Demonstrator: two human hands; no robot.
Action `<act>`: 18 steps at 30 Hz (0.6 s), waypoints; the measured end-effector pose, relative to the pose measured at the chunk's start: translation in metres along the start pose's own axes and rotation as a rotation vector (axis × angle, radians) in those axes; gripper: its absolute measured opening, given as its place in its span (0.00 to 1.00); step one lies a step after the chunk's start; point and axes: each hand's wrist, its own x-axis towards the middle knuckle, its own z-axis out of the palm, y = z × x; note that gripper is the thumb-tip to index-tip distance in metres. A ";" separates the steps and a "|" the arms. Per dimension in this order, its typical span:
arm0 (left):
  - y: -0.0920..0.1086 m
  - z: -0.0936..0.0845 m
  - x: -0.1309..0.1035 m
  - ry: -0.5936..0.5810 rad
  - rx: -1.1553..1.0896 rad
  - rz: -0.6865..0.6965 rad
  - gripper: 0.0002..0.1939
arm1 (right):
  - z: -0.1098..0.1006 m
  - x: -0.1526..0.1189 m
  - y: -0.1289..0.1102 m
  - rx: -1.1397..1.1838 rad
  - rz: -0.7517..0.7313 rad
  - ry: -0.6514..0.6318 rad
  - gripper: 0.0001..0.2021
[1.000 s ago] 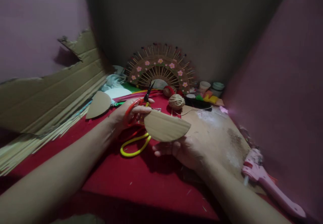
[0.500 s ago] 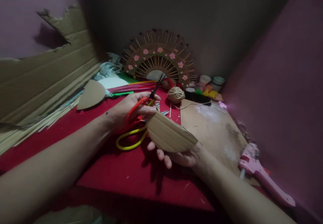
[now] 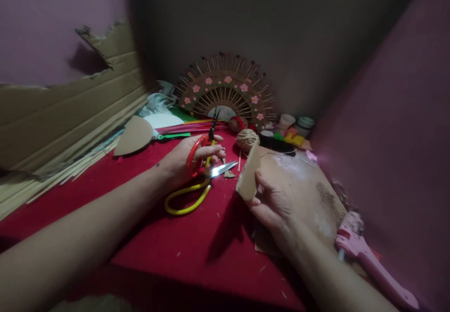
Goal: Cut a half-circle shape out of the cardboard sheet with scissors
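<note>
My left hand [image 3: 188,159] is closed around red-handled scissors [image 3: 197,155], whose dark blades point up and away from me. Just under that hand, yellow-handled scissors [image 3: 186,210] lie on the red tabletop, their silver blade pointing right. In my right hand [image 3: 272,204] is a cut piece of cardboard [image 3: 249,173], pinched between thumb and fingers and turned steeply so its cut edge faces left. A small cardboard scrap [image 3: 229,174] rests between the two hands.
Behind stands a half-round stick fan [image 3: 225,79] with pink flowers, near a twine ball [image 3: 247,140]. A pink glue gun [image 3: 372,260] lies on the right beside a cardboard sheet [image 3: 298,180]. At left are a cardboard piece [image 3: 133,136] and thin sticks [image 3: 84,162].
My right hand has moved right with the cardboard piece, turning it from broad face to steeply on edge. The red scissors now point more upright, and the yellow pair's blade shows more.
</note>
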 end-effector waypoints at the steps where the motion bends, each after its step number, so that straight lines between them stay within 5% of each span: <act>1: -0.001 -0.002 0.000 -0.031 -0.030 -0.023 0.20 | 0.000 0.001 -0.002 0.005 -0.053 0.060 0.09; 4: -0.004 -0.004 -0.001 -0.145 -0.083 -0.082 0.20 | 0.000 0.005 -0.005 -0.006 -0.176 0.133 0.09; 12: -0.007 0.004 -0.005 -0.217 0.024 -0.252 0.20 | 0.002 0.008 -0.004 -0.160 -0.371 0.040 0.15; 18: -0.013 0.003 -0.001 -0.224 -0.046 -0.273 0.12 | 0.008 0.000 -0.005 -0.420 -0.509 -0.061 0.05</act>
